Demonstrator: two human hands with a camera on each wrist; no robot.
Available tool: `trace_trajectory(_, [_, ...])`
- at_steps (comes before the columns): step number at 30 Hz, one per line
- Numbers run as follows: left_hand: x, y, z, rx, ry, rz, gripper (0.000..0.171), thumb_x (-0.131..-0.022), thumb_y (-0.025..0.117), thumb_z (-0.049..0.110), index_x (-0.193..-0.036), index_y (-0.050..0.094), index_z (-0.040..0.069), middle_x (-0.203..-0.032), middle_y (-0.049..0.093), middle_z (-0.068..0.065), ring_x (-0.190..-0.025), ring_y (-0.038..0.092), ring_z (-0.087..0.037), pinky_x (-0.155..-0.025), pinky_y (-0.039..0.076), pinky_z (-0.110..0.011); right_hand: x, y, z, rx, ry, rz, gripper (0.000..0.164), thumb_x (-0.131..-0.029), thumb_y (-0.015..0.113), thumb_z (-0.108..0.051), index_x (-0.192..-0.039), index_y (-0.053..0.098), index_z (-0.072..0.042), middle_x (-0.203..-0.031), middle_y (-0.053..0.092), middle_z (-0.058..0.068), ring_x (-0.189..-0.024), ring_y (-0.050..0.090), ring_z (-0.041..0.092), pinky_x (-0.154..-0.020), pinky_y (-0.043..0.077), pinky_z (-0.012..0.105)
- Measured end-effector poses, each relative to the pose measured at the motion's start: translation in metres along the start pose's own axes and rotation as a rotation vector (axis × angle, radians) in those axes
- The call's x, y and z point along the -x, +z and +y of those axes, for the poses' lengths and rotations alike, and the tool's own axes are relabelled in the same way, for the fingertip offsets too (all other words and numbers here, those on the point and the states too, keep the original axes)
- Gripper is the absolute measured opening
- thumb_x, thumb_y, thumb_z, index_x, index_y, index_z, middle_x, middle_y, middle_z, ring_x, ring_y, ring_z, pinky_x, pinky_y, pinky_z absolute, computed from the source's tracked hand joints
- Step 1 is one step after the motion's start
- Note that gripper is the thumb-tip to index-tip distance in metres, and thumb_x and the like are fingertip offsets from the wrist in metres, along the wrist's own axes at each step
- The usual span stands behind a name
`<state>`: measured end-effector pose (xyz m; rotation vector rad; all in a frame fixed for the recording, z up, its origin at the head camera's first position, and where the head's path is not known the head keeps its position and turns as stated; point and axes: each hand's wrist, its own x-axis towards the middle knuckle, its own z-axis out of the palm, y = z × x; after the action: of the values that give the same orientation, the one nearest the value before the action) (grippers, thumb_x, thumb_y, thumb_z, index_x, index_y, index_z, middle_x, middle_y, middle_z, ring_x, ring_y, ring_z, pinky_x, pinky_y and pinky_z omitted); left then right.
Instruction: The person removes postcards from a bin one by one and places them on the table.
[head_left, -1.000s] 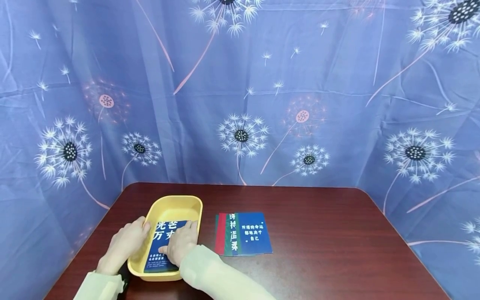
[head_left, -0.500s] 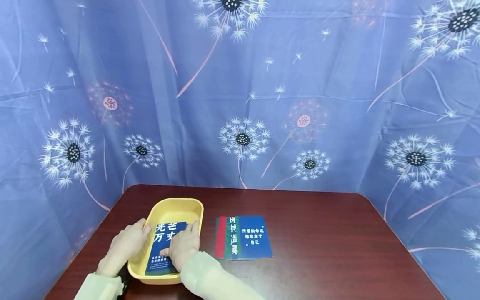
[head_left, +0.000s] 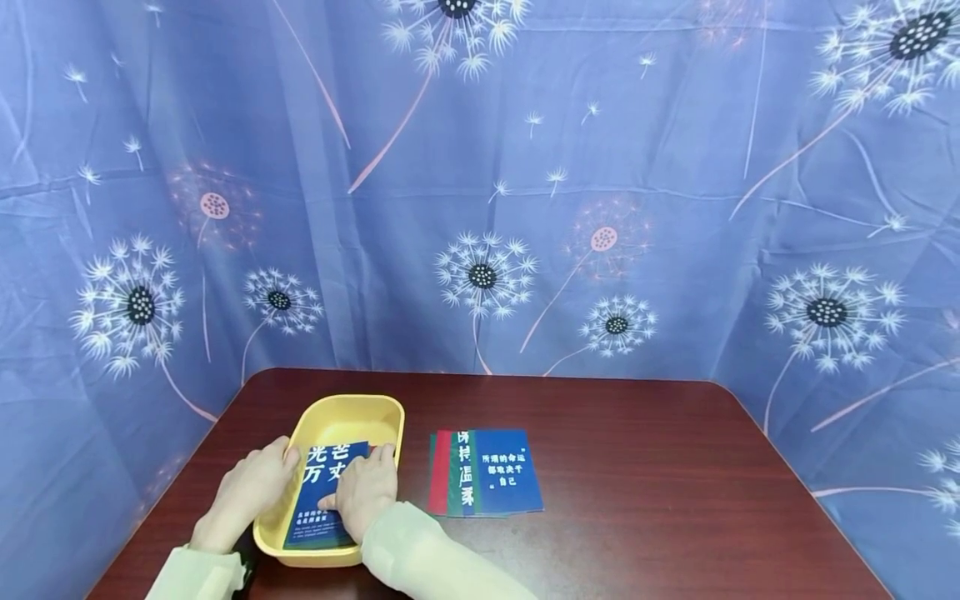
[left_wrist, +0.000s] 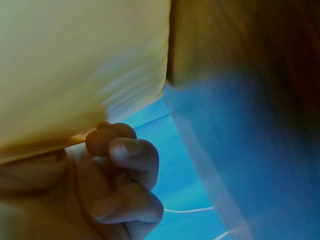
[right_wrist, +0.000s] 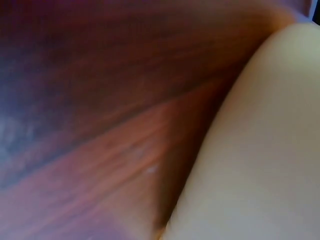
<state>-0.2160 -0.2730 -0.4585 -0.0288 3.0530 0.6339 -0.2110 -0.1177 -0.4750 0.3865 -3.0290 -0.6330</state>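
A yellow plastic basin stands at the left of the table, holding a stack of printed cards; a blue card with white characters lies on top. My left hand grips the basin's left rim, its fingers curled beneath the edge in the left wrist view. My right hand reaches inside, thumb on the blue card and fingers over the stack's right edge; the fingertips are partly hidden. A bit of red shows by those fingers. The right wrist view has only a pale sleeve and blurred table.
Right of the basin, several overlapping cards in green, red and blue lie fanned on the dark red-brown table. A blue dandelion-print cloth hangs behind and at both sides.
The blue top card has shifted slightly to the left inside the basin. Both hands stay nearly where they were, and the fanned cards remain in place. The head view sways a little.
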Motion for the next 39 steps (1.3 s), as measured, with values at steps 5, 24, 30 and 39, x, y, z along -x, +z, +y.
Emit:
trace_trajectory(5, [-0.002,0.001,0.0,-0.001,0.0,-0.001,0.031,-0.102,0.037,0.027,-0.105,0.056,0.002,-0.07,0.052,-0.007,-0.064,0.053,-0.026,-0.056,0.042,-0.046,-0.002,0.0,0.001,-0.016,0.003,0.01,0.075,-0.069,0.031,-0.09,-0.094,0.073,-0.034,-0.075,0.055,-0.009,-0.082,0.053,0.018,-0.088,0.031,0.036])
trace_trajectory(24, [-0.002,0.0,-0.001,-0.018,0.026,0.034,0.03,-0.102,0.037,0.027,-0.098,0.056,0.004,-0.083,0.06,-0.019,-0.071,0.06,-0.036,-0.057,0.043,-0.054,0.003,-0.001,0.023,-0.435,0.022,0.311,0.023,-0.079,0.075,-0.037,-0.082,0.06,-0.02,-0.064,0.059,-0.004,-0.062,0.058,0.009,-0.073,0.034,0.031])
trace_trajectory(30, [-0.003,0.0,-0.001,-0.01,0.019,0.038,0.029,-0.101,0.037,0.027,-0.096,0.055,0.006,-0.079,0.058,-0.015,-0.068,0.058,-0.032,-0.056,0.043,-0.051,0.003,-0.003,0.026,-0.485,0.005,0.346,0.018,-0.087,0.067,-0.034,-0.079,0.06,-0.018,-0.062,0.057,-0.003,-0.062,0.058,0.011,-0.071,0.034,0.031])
trace_trajectory(39, [-0.002,0.001,-0.001,-0.014,0.028,0.05,0.028,-0.101,0.037,0.026,-0.093,0.055,0.007,-0.081,0.06,-0.018,-0.071,0.061,-0.038,-0.056,0.042,-0.054,0.006,-0.002,0.032,-0.729,-0.01,0.49,0.021,-0.091,0.061,-0.023,-0.071,0.06,-0.017,-0.061,0.057,-0.002,-0.066,0.06,0.016,-0.068,0.037,0.031])
